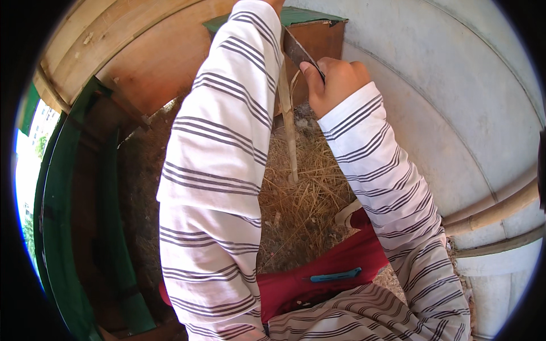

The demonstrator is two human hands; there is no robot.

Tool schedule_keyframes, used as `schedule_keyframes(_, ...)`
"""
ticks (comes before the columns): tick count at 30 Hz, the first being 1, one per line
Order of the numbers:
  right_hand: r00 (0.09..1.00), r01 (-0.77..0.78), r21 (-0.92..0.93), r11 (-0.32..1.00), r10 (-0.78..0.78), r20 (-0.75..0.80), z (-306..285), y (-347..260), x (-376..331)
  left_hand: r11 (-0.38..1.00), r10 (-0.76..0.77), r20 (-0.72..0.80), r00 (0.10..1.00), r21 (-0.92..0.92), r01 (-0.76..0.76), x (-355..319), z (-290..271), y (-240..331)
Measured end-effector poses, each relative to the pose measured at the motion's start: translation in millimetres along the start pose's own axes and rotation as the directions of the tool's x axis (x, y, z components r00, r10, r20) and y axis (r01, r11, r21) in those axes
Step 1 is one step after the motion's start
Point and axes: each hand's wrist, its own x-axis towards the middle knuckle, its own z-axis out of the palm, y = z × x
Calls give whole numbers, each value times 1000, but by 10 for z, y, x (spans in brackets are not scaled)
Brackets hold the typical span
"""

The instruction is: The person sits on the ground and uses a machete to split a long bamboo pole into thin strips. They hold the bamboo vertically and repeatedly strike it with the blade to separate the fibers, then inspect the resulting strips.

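1. Dry straw [301, 187] covers the floor between a green-edged wooden frame [68, 187] and a pale wall [455, 102].
2. A thin wooden stick [289, 125] stands upright in the straw.
3. The right hand [335, 82] has its grip closed on a dark knife blade [298, 52] touching the stick's top.
4. The left hand [277, 4] is mostly out of frame; its grip cannot be told.

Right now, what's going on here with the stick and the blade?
A person in a striped shirt is working a thin stick that stands upright over a floor of dry straw. The right hand grips a dark blade and presses it against the stick near its top. The left arm reaches up along the stick, but the left hand is cut off at the upper edge of the picture, so its grip can't be seen. A red cloth lies across the lap.
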Motion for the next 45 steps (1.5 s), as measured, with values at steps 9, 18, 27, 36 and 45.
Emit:
schedule_keyframes(9, 807, -56, -276, 960, 207, 554, 761, 595, -1304, 999, -27, 8, 1000, 26, 26, 18, -70, 25)
schedule_keyframes(18, 730, -359, 102, 928, 211, 651, 596, 1047, -1069, 989, -126, 16, 992, -73, 127, 60, -273, -41)
schedule_keyframes(27, 902, -152, 43, 987, 121, 415, 379, 770, -938, 1000, 3, 4, 1000, 3, -3, 115, 6, -149)
schedule_keyframes(36, 996, -37, 24, 999, 35, 88, 23, 171, -274, 996, -31, 9, 999, 79, 31, -56, 16, 58)
schedule_keyframes(45, 733, -19, -193, 981, 145, 665, 1072, 1007, -1761, 993, -115, -4, 993, -25, 115, 67, -123, 128)
